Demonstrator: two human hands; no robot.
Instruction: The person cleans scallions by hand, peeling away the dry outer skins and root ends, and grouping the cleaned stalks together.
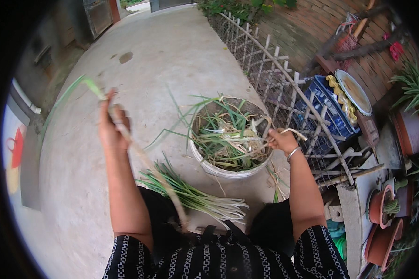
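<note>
The left hand (114, 122) is closed around a long scallion stalk (146, 162), its fingers wrapped over the stem; it appears raised clear of everything else, perhaps to give so long a plant room, since the pale lower part slants down from the fist toward the lap while the green top bends over above the fingers and droops outward to their left. Blur hides exactly how tight that grip is. The right hand (281, 140) is nearly closed, thumb and fingers pinching a thin pale strip (297, 134) that looks like dry outer sheath; a fingertip pinch seems suited to something so flimsy. That hand is at the far-right rim of the round bucket (232, 174), though whether it touches the rim I cannot tell. The bucket opens just left of the right hand, within its reach, which would make it a handy catch for the tangled scallion trimmings (226, 139) inside. Below and between both hands, close to the knees, a bunch of scallions (191, 190) lies on the concrete ground (79, 204), white ends toward the right-hand side and green tops toward the left; lying aligned like that probably makes single stalks easier to pick out. The held stalk's lower end hangs in front of this bunch, well apart from the right hand.
</note>
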